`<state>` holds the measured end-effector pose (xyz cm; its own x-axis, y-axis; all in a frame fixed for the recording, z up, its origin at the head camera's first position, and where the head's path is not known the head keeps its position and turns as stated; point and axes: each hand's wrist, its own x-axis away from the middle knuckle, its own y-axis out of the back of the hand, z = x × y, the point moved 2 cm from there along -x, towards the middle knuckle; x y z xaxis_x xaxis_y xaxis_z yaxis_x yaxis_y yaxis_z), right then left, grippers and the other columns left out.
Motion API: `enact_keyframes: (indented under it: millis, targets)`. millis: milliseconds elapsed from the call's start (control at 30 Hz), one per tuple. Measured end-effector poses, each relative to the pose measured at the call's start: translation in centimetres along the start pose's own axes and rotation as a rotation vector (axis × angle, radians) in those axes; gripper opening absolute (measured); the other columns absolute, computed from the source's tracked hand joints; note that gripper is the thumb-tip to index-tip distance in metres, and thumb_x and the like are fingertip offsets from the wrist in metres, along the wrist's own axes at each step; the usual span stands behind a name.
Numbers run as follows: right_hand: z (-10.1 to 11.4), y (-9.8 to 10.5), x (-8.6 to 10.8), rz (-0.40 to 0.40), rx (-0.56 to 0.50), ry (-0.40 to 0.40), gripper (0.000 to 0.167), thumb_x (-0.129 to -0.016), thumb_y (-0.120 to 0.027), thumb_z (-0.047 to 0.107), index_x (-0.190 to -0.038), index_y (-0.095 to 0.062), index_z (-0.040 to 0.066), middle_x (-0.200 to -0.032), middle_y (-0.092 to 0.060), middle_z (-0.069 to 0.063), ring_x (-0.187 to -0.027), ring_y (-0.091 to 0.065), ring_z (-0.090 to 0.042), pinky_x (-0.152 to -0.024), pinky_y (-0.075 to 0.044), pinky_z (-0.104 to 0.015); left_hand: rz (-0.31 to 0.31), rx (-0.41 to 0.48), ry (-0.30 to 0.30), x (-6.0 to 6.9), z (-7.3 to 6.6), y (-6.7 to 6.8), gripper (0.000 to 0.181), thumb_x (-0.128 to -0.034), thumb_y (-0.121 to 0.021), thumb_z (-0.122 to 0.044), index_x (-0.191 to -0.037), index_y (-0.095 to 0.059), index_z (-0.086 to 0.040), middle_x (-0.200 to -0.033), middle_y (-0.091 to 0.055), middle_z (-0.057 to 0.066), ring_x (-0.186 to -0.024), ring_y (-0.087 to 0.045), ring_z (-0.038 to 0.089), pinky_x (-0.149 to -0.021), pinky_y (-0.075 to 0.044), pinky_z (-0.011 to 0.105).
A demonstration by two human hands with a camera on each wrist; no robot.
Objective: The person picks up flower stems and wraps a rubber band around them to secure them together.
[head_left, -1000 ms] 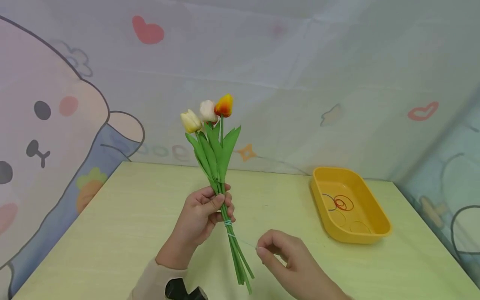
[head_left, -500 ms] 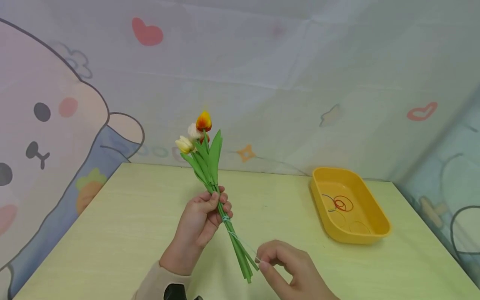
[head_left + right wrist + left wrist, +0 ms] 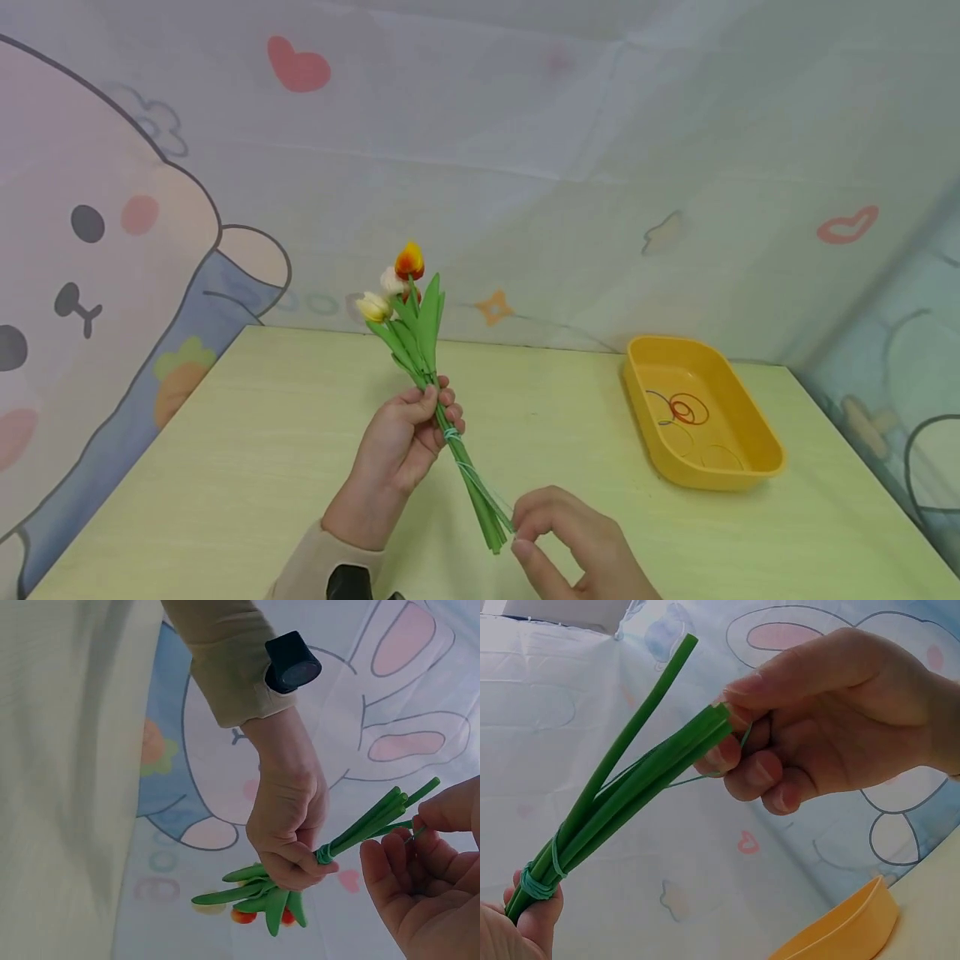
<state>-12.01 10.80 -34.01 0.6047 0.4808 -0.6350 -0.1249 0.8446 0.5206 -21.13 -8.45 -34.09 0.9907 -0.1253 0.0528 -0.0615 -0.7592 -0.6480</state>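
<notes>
My left hand [image 3: 390, 454] grips a bunch of artificial tulips [image 3: 426, 325] around the stems, above the table. The blooms are pale yellow, whitish and orange-red, with green leaves below them. A teal rubber band [image 3: 538, 883] is wound around the stems just below the left hand. From it a thin stretched loop runs down along the stems to my right hand [image 3: 573, 537], which pinches it between thumb and fingers by the stem ends. In the left wrist view, one stem [image 3: 641, 712] splays away from the others.
A yellow tray [image 3: 731, 481] stands on the table [image 3: 247, 467] at the right, with several loose rubber bands [image 3: 684, 408] inside. Behind the table hangs a cartoon-printed backdrop [image 3: 525, 108]. A black device [image 3: 295, 664] is strapped to the left wrist.
The tulips have come down and tilted to the left at the bloom end. My right hand has moved down, drawing the rubber band loop along toward the stem ends. The left grip stays.
</notes>
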Motion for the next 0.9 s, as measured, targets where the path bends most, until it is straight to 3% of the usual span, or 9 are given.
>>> enact_keyframes:
  millis: [167,367,467,667,900]
  targets:
    - [-0.5,-0.1,0.1,-0.013,0.004,0.119,0.019,-0.088,-0.066,-0.003,-0.098,-0.057,0.012,-0.102,-0.059,0.0,-0.09,-0.058,-0.01,-0.08,-0.051,-0.018,-0.01,0.013,0.021,0.0,0.0,-0.1,0.015,-0.106,-0.03,-0.008,-0.113,-0.039,0.001,-0.081,-0.047,-0.002,-0.068,-0.05,0.006,-0.068,-0.052,0.016]
    - [-1.6,0.0,-0.1,-0.026,-0.011,0.224,0.015,-0.088,-0.065,-0.003,-0.097,-0.058,0.008,-0.099,-0.06,-0.004,-0.089,-0.058,-0.013,-0.079,-0.052,-0.019,0.03,0.016,0.035,0.1,-0.1,-0.2,0.014,-0.1062,-0.029,-0.008,-0.112,-0.039,0.0,-0.08,-0.048,-0.003,-0.069,-0.05,0.006,-0.069,-0.051,0.015]
    - [-2.0,0.2,-0.2,0.0,-0.083,0.184,0.019,-0.087,-0.063,-0.008,-0.097,-0.058,0.008,-0.096,-0.061,-0.005,-0.088,-0.058,-0.014,-0.08,-0.054,-0.021,0.067,-0.001,0.048,0.3,0.0,-0.3,0.014,-0.1061,-0.029,-0.008,-0.111,-0.039,0.0,-0.079,-0.049,-0.003,-0.068,-0.05,0.005,-0.069,-0.052,0.016]
    - [-2.5,0.3,-0.6,0.073,-0.328,0.004,0.026,-0.09,-0.05,-0.02,-0.1,-0.055,0.004,-0.09,-0.057,-0.01,-0.082,-0.058,-0.017,-0.075,-0.057,-0.026,0.169,-0.053,0.065,0.8,0.4,-0.9,0.014,-0.1051,-0.033,-0.006,-0.107,-0.046,-0.001,-0.079,-0.051,-0.002,-0.067,-0.055,0.006,-0.071,-0.055,0.02]
    - [-3.0,0.1,-0.9,0.084,-0.489,-0.196,0.01,-0.1,-0.042,-0.007,-0.101,-0.051,-0.003,-0.09,-0.053,-0.013,-0.076,-0.059,-0.018,-0.072,-0.057,-0.028,0.281,-0.073,0.071,1.7,1.1,-1.7,0.011,-0.103,-0.043,-0.007,-0.103,-0.053,-0.004,-0.079,-0.057,-0.001,-0.068,-0.059,0.007,-0.072,-0.058,0.025]
